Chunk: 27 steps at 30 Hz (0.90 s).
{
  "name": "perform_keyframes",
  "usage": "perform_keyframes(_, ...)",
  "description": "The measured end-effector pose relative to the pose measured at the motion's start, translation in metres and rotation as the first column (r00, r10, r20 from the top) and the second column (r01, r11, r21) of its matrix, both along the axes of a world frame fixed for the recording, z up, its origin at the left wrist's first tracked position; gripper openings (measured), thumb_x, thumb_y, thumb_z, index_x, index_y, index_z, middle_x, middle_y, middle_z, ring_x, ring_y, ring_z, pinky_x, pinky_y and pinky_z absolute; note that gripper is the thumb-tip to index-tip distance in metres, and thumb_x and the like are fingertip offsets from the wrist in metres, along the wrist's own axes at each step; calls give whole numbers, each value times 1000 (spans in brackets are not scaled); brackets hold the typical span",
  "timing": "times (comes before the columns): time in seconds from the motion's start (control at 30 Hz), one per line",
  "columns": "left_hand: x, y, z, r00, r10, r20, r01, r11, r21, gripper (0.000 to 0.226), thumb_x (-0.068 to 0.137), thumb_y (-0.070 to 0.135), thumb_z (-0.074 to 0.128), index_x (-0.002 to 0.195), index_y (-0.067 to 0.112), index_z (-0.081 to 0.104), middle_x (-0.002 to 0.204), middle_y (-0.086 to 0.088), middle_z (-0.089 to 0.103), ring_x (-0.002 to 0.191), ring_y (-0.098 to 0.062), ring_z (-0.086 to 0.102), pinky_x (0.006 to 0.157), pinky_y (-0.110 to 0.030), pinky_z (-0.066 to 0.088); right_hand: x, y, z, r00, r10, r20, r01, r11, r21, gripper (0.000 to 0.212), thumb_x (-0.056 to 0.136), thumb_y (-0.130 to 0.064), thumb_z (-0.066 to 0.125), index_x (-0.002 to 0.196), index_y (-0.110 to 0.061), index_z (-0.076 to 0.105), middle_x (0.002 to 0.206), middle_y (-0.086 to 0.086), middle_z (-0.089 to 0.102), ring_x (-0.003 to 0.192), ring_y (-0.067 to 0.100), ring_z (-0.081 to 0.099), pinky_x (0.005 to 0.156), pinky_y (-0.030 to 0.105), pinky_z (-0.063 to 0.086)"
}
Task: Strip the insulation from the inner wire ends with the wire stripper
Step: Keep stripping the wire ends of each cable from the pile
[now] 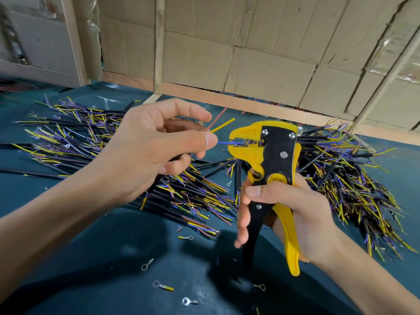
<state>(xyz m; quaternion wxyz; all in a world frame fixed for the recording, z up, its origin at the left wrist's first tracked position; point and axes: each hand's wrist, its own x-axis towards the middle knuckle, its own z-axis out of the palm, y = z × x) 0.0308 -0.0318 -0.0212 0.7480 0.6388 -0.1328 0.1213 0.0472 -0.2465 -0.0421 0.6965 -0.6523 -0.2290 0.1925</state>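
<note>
My left hand point(156, 146) grips a black cable, pinching its inner wires between thumb and fingers. The blue inner wire point(223, 143) runs right into the jaws of the yellow and black wire stripper point(268, 155). The yellow inner wire point(223, 125) and the brown inner wire point(218, 119) stick up and away from the jaws. My right hand point(286, 212) is wrapped around the stripper's handles below the jaws, holding the tool upright. The black cable's sheath is mostly hidden behind my left hand.
Two big heaps of black cables with coloured ends lie on the dark green table point(113, 258), one at left point(91, 142) and one at right point(354, 178). Loose ring terminals point(162, 286) and insulation scraps dot the near table. A cardboard wall point(250, 53) stands behind.
</note>
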Motion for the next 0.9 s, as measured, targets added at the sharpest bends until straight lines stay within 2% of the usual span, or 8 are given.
perform_keyframes(0.17,0,-2,-1,1000,21,-6,-21,1000,-23,27,69,2,74,94,9,65,61,-7,63,37,-12,41,34,-14,23,1,-1,-2,999,28,16,-27,999,-23,26,61,-24,72,66,0,62,58,22,60,47,39,62,64,79,41)
perform_keyframes(0.33,0,-1,-1,999,28,-20,-28,999,-20,26,69,3,75,93,11,67,61,-8,62,38,-14,35,35,-14,23,2,0,-5,993,107,48,-107,994,-19,21,69,-19,70,76,1,67,69,24,63,60,44,66,69,79,45)
perform_keyframes(0.47,1,0,-1,999,32,-27,-32,999,-12,26,69,3,75,92,12,67,60,-8,61,38,-14,32,35,-13,23,5,-1,-7,992,122,29,-122,992,16,15,71,-16,70,77,-2,69,69,25,62,61,44,65,70,78,49)
perform_keyframes(0.67,1,0,-2,999,42,-27,-42,999,-14,27,67,4,76,91,12,67,62,-9,62,40,-15,36,35,-13,23,4,-1,-2,993,113,17,-113,994,-7,12,68,-16,68,70,-4,67,65,23,63,56,43,64,67,82,43)
perform_keyframes(0.73,2,1,-3,999,40,-30,-41,999,-14,28,67,4,76,92,12,67,62,-8,62,41,-15,37,35,-13,23,8,6,0,995,92,31,-86,984,-155,14,68,-14,68,63,-3,62,60,22,59,51,39,60,65,74,45)
perform_keyframes(0.8,2,1,-3,999,32,-27,-32,999,-2,28,66,4,77,91,15,68,64,-9,63,43,-17,35,35,-13,23,9,12,1,996,65,60,-42,945,-324,23,70,-14,69,56,-4,53,55,17,50,45,30,50,60,57,53)
perform_keyframes(0.87,4,2,-4,1000,17,-9,-17,1000,-8,29,67,2,76,93,13,67,67,-9,66,40,-15,38,35,-13,25,4,11,-1,1000,-27,-7,26,995,-96,18,56,-19,65,51,-8,52,47,16,45,37,27,43,45,38,49)
perform_keyframes(0.9,4,2,-5,1000,14,3,-14,1000,-12,28,69,2,76,93,11,66,68,-9,67,39,-14,40,35,-14,26,1,9,-2,998,-32,-45,32,999,7,16,52,-21,63,50,-8,52,46,16,44,35,27,43,44,34,47)
